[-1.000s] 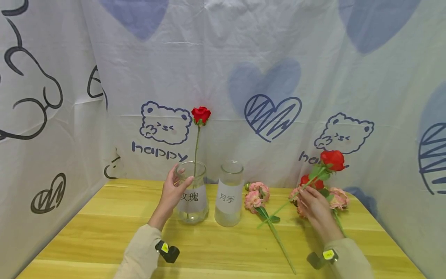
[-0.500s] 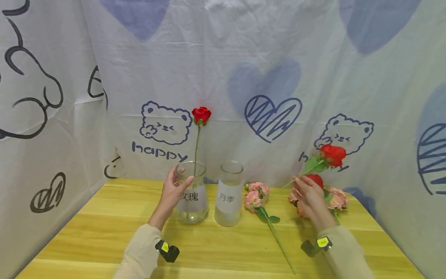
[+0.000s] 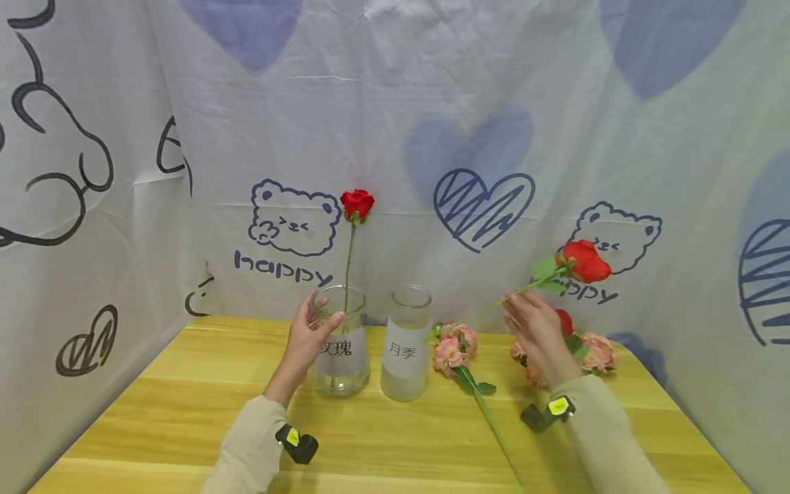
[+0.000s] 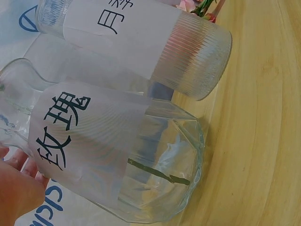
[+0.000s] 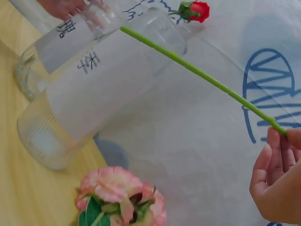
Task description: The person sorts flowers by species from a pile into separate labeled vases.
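Observation:
A clear glass vase with a white label [image 3: 341, 353] stands on the table, one red rose [image 3: 357, 204] upright in it. My left hand [image 3: 310, 333] grips this vase around its neck, thumb at the front. In the left wrist view the stem end [image 4: 157, 173] shows through the glass near the base. My right hand [image 3: 535, 329] pinches the green stem [image 5: 202, 75] of a second red rose [image 3: 585, 261] between thumb and fingers. That rose is held in the air, its bloom to the right and its bare stem end pointing left toward the vases.
A ribbed, straighter glass vase [image 3: 405, 350] with its own label stands just right of the gripped one. Pink flowers [image 3: 455, 348] lie beside it, a stem running toward the front. More pink flowers [image 3: 599, 352] and another red bloom [image 3: 564, 321] lie behind the right hand. Printed cloth [image 3: 382, 151] hangs behind.
My right hand has lifted the red rose and moved left, swinging the stem from slanting down to nearly level. The left hand stays on its vase.

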`<action>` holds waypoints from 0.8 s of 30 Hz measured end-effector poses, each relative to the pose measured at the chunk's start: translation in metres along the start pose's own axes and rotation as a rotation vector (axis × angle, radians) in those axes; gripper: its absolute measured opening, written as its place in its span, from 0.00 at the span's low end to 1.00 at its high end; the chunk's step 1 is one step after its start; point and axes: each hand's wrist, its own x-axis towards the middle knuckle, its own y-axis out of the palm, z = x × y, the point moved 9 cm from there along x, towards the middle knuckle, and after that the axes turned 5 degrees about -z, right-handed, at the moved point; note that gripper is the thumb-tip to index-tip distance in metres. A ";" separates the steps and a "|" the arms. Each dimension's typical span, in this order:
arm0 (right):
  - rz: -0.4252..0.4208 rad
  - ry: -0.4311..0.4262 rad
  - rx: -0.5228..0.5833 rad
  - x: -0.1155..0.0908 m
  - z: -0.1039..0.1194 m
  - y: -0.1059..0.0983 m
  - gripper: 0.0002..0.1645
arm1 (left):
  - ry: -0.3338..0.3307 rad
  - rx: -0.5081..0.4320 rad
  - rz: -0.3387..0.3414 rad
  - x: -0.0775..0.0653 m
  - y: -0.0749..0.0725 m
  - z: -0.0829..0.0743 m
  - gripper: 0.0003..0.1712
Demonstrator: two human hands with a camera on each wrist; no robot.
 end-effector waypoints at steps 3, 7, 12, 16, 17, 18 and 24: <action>0.012 -0.008 -0.004 0.001 0.003 0.008 0.05 | 0.005 -0.003 -0.004 0.000 0.001 -0.001 0.46; 0.024 -0.018 -0.034 0.002 0.007 0.020 0.09 | 0.007 -0.001 -0.008 0.000 0.001 0.000 0.46; 0.037 -0.011 -0.024 0.004 0.010 0.035 0.09 | 0.001 0.005 -0.009 0.000 0.000 0.000 0.46; 0.036 -0.015 -0.007 0.004 0.012 0.046 0.09 | -0.006 0.009 -0.007 0.000 0.000 0.000 0.46; 0.038 -0.020 -0.002 0.004 0.012 0.049 0.07 | -0.007 0.008 -0.007 0.000 0.000 0.000 0.46; 0.039 -0.024 0.006 0.005 0.013 0.051 0.06 | -0.009 0.009 -0.006 0.000 0.000 0.000 0.46; 0.064 -0.061 0.055 0.006 0.014 0.067 0.04 | -0.015 0.015 -0.004 0.000 0.000 0.000 0.47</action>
